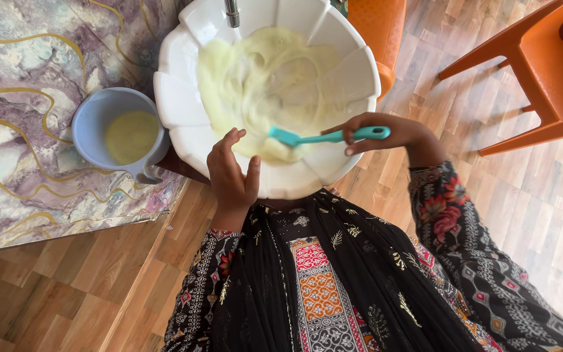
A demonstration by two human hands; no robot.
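Pale yellow batter (265, 78) fills scalloped white bowl (177, 104) at table's near edge, mid-scrape: right hand (386, 133) fingers clenched on teal spatula (324, 137), left hand (232, 173) loosely steadying near rim, grey cup (92, 124) just left; next sweep needs firm bracing

Bright daylight is flooding in from the upper right, washing out the white bowl (184, 98) and floor (490, 195); chair (542, 72) shadows are falling soft, and edges are bending with wide-angle distortion.

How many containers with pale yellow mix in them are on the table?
2: the big white scalloped bowl at the table's edge by both hands, and the small grey-blue cup just to its left. None appear hidden.
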